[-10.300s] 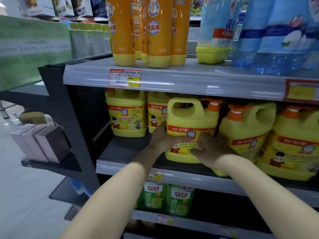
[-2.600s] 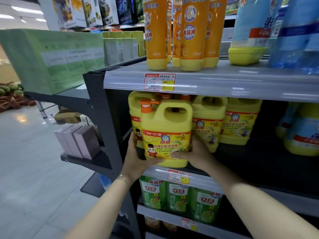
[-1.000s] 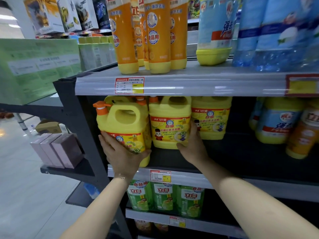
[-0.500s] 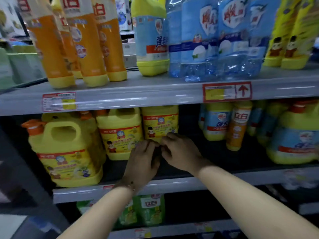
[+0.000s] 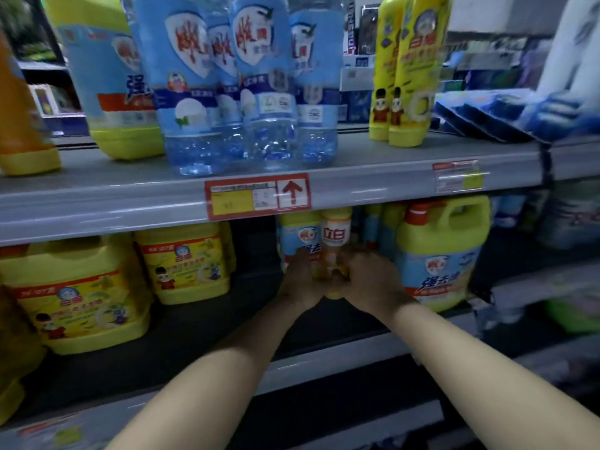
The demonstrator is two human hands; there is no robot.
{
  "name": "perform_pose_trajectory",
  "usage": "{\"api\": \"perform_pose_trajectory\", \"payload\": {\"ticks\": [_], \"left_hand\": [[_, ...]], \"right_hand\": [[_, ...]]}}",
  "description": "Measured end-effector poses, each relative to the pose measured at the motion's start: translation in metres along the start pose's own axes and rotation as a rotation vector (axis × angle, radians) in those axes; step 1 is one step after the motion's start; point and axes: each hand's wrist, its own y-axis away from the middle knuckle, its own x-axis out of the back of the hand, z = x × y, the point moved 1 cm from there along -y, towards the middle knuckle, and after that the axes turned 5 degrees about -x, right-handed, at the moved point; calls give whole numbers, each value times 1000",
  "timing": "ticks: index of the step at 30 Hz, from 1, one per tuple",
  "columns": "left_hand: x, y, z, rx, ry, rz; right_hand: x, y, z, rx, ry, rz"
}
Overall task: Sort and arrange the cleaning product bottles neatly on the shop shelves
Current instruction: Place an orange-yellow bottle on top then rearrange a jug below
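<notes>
Item: slim orange bottle, upright on the middle shelf, set back from its front edge.
Left hand: fingers curled round the bottle's lower left side, gripping it.
Right hand: fingers wrapped round the lower right side, gripping too; heels of both hands met under the base.
Neighbours: blue-labelled bottle just behind the left fingers; big yellow jug with a blue label just right of the right fingers; yellow jugs well to the left of the left fingers.
Handling (judged): stiff plastic, small, probably light enough for one hand. Smooth label film could slip. Tall and narrow, so it tips easily.
Hold point (judged): low on the body, as gripped, with a palm under the base; the cap end sat hidden under the upper shelf lip.
Writing, bottle: "立白" in red on a white band.
Writing, big jug: large blue characters starting "强去"; the rest blurred.
Writing, yellow jugs: red band, print too blurred to read.
Price tag: above the fingers, red frame, red up-arrow; small print unreadable.
</notes>
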Motion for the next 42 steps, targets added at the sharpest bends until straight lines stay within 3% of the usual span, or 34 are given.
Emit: {"api": "perform_pose_trajectory", "payload": {"ticks": [8, 13, 15, 20, 27, 31, 34, 42], "left_hand": [[-40, -37, -3, 182, 110, 196], [-36, -13, 7, 121, 216, 224], [-31, 3, 6, 49, 199, 212], [3, 43, 3, -8, 92, 180], [95, 118, 33, -48, -19, 262], [160, 166, 61, -153, -111, 445], [204, 192, 86, -194, -143, 611], [298, 189, 169, -343, -284, 927]], "right_hand": [[4, -4, 41, -24, -98, -7], [-2, -12, 43, -113, -496, -135], [-4, -13, 37, -72, -640, -213], [0, -1, 8, 178, -628, -269], [38, 9, -80, 405, -788, -364], [66, 18, -149, 634, -857, -351], [81, 21, -200, 704, -964, -335], [145, 3, -303, 787, -1147, -46]]}}
